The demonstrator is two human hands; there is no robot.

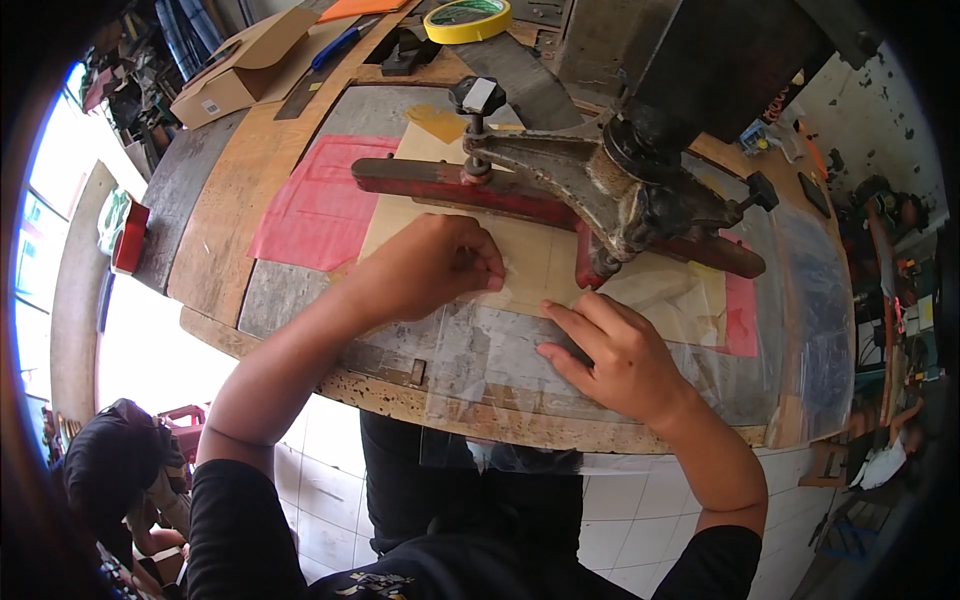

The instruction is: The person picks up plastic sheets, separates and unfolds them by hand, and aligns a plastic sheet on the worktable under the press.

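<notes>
My left hand (440,265) is closed, thumb and fingertips pressed together over a beige sheet (545,255). What it pinches, if anything, is too thin to make out. Lower right of it, my right hand (620,358) has its fingers stretched out, the fingertips at the beige sheet's near edge and over a clear plastic sheet (480,375). That plastic hangs past the table's front edge. Just beyond both hands, a red clamp bar (430,182) on a heavy metal press (590,165) spans the beige sheet. Red sheets (325,200) show from underneath on both sides.
Yellow tape (468,20), a blue-handled tool (340,45) and an open cardboard box (240,70) lie at the back left. More clear plastic (822,330) covers the right end of the worktable (215,225). Another person (120,470) is low at the left.
</notes>
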